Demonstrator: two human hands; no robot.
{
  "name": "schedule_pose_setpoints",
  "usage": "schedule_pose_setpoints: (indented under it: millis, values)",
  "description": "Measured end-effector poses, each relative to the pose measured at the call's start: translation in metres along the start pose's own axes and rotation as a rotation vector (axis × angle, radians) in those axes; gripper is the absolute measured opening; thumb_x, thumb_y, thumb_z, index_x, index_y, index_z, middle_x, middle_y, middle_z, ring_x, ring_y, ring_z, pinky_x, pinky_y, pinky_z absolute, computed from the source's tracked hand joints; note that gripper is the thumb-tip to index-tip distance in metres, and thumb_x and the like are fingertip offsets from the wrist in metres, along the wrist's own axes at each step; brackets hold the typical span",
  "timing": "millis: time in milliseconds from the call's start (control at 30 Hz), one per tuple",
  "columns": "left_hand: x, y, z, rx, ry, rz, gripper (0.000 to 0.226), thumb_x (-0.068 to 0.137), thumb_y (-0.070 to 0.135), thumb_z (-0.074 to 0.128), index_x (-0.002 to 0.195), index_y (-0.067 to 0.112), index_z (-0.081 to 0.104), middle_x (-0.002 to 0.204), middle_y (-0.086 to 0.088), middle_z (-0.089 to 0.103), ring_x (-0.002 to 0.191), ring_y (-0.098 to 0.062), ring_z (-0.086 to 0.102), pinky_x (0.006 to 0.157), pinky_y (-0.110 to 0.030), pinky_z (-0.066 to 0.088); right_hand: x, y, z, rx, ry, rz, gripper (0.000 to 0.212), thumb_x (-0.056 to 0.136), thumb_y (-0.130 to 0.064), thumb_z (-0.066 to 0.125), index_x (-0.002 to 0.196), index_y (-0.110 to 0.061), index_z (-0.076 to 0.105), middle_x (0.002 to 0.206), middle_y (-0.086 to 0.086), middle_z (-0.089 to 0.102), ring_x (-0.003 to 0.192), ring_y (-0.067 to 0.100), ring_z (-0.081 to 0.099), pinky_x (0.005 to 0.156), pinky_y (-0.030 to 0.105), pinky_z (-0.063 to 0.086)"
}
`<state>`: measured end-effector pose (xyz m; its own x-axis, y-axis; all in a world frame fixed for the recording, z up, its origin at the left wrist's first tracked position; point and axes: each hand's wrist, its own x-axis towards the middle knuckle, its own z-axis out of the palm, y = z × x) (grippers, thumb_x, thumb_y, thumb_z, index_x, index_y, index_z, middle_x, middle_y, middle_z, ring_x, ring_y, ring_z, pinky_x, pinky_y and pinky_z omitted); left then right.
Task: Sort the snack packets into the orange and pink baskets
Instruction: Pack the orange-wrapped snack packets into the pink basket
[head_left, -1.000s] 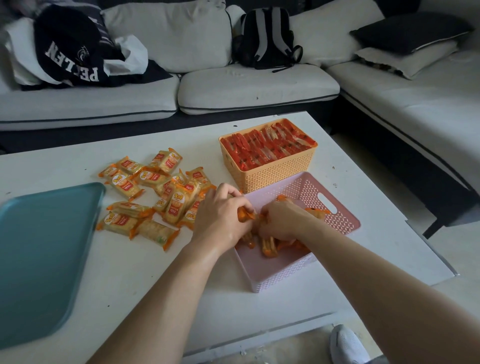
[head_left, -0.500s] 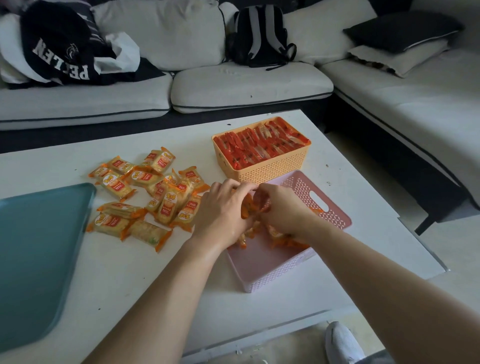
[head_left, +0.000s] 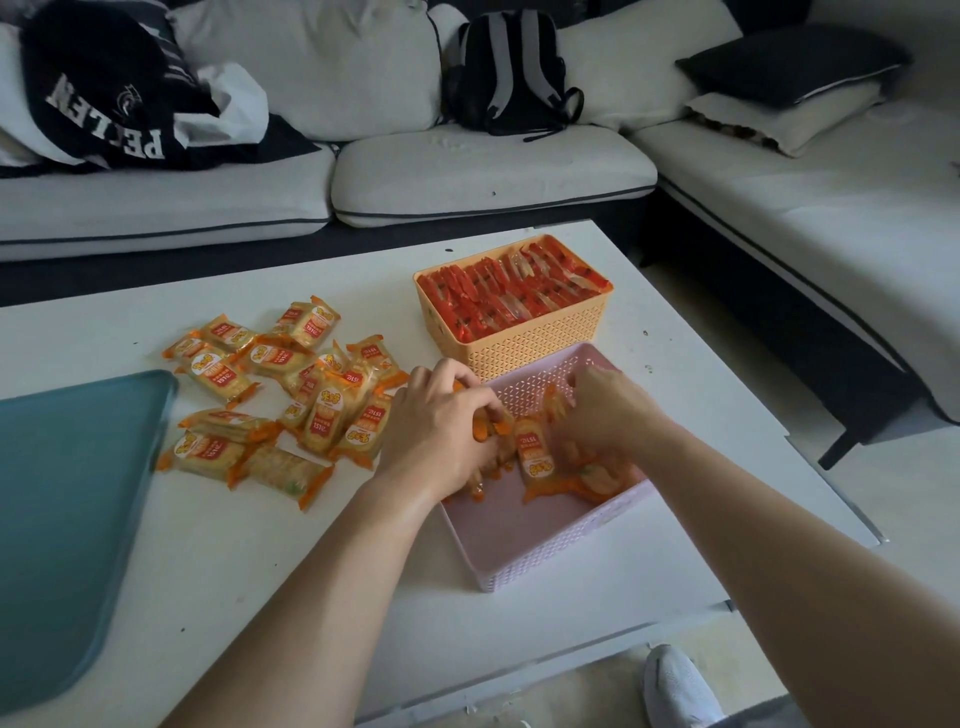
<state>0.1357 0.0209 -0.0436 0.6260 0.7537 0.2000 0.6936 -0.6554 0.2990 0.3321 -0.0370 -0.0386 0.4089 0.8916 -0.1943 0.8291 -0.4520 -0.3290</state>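
The pink basket sits at the table's front right, with several yellow-orange snack packets inside. Behind it stands the orange basket, filled with rows of red packets. My left hand is at the pink basket's left rim, fingers curled round orange-edged packets. My right hand is inside the basket and grips packets there. A loose pile of yellow packets lies on the table left of the baskets.
A teal tray lies at the table's left edge. The white table ends just in front of me, with a white shoe below. A white sofa with clothes, a backpack and cushions wraps the back and right.
Both hands stayed at the pink basket handling the yellow packets. They drew slightly apart, and a packet now stands visible between them. The camera view shifted a little.
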Motion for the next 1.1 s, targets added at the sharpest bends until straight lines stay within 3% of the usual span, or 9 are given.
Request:
schedule_pose_setpoints:
  millis: [67, 167, 300, 433, 633, 767, 933, 1033, 1100]
  values:
    - [0.0, -0.002, 0.0, -0.014, -0.013, 0.0, 0.025, 0.084, 0.052, 0.074, 0.106, 0.039, 0.071, 0.125, 0.011, 0.048, 0.115, -0.019, 0.04, 0.095, -0.036, 0.036, -0.003, 0.001, -0.008, 0.097, 0.02, -0.014, 0.023, 0.069, -0.029, 0.069, 0.083, -0.015, 0.057, 0.079, 0.001, 0.066, 0.075, 0.021, 0.067, 0.06, 0.037, 0.059]
    - [0.001, -0.006, 0.0, 0.003, -0.026, 0.014, 0.03, 0.082, 0.06, 0.072, 0.105, 0.04, 0.071, 0.126, 0.013, 0.047, 0.116, -0.019, 0.04, 0.096, -0.036, 0.038, -0.012, -0.001, -0.021, 0.349, 0.036, -0.044, 0.04, 0.072, -0.024, 0.076, 0.11, -0.023, 0.062, 0.097, 0.0, 0.068, 0.087, 0.02, 0.067, 0.076, 0.04, 0.061]
    - [-0.001, -0.006, -0.005, -0.012, -0.094, -0.019, 0.024, 0.087, 0.054, 0.064, 0.109, 0.046, 0.071, 0.134, 0.014, 0.044, 0.123, -0.021, 0.036, 0.103, -0.039, 0.027, -0.031, -0.004, -0.025, 0.515, -0.163, -0.14, 0.051, 0.071, -0.004, 0.082, 0.114, -0.022, 0.062, 0.111, 0.001, 0.063, 0.094, 0.022, 0.068, 0.075, 0.04, 0.063]
    - [-0.003, -0.007, -0.013, -0.128, -0.188, -0.097, 0.029, 0.1, 0.038, 0.05, 0.112, 0.055, 0.069, 0.147, 0.016, 0.04, 0.133, -0.02, 0.029, 0.113, -0.043, 0.016, -0.038, -0.01, -0.01, 0.368, -0.247, -0.222, 0.047, 0.07, -0.006, 0.083, 0.112, -0.02, 0.067, 0.102, 0.0, 0.07, 0.087, 0.019, 0.066, 0.079, 0.04, 0.059]
    - [-0.007, -0.012, -0.012, -0.222, -0.251, -0.146, 0.034, 0.104, 0.035, 0.045, 0.11, 0.062, 0.065, 0.151, 0.017, 0.039, 0.134, -0.02, 0.028, 0.114, -0.04, 0.013, -0.052, -0.034, 0.002, 0.223, -0.257, -0.377, 0.047, 0.078, 0.005, 0.054, 0.093, -0.034, 0.073, 0.091, -0.01, 0.067, 0.08, 0.005, 0.061, 0.067, 0.011, 0.043]
    - [-0.006, -0.015, -0.014, -0.303, -0.282, -0.188, 0.031, 0.099, 0.043, 0.041, 0.091, 0.07, 0.056, 0.15, 0.014, 0.042, 0.137, -0.022, 0.03, 0.119, -0.042, 0.015, -0.065, -0.052, 0.016, 0.153, -0.169, -0.439, 0.037, 0.076, -0.003, 0.061, 0.09, -0.034, 0.076, 0.106, 0.002, 0.064, 0.095, 0.022, 0.063, 0.082, 0.033, 0.053]
    - [-0.004, -0.021, -0.011, -0.336, -0.264, -0.185, 0.026, 0.077, 0.053, 0.042, 0.077, 0.078, 0.052, 0.145, 0.01, 0.047, 0.139, -0.023, 0.035, 0.121, -0.047, 0.018, -0.083, -0.072, 0.034, 0.188, -0.08, -0.392, 0.037, 0.085, -0.01, 0.055, 0.118, -0.019, 0.067, 0.109, 0.006, 0.072, 0.095, 0.03, 0.065, 0.078, 0.034, 0.052]
    - [-0.004, -0.024, -0.008, -0.361, -0.247, -0.165, 0.034, 0.072, 0.051, 0.047, 0.071, 0.084, 0.051, 0.141, 0.011, 0.049, 0.139, -0.024, 0.037, 0.12, -0.05, 0.023, -0.078, -0.073, 0.037, 0.236, -0.122, -0.254, 0.012, 0.082, -0.014, 0.058, 0.088, -0.007, 0.066, 0.078, 0.004, 0.066, 0.068, 0.022, 0.056, 0.059, 0.028, 0.043]
    - [-0.005, -0.026, -0.006, -0.403, -0.242, -0.158, 0.033, 0.067, 0.055, 0.048, 0.072, 0.087, 0.049, 0.133, 0.015, 0.049, 0.137, -0.024, 0.04, 0.118, -0.05, 0.027, -0.077, -0.072, 0.032, 0.286, -0.192, -0.162, 0.019, 0.082, -0.022, 0.061, 0.067, -0.009, 0.057, 0.06, 0.0, 0.054, 0.055, 0.015, 0.047, 0.049, 0.021, 0.033]
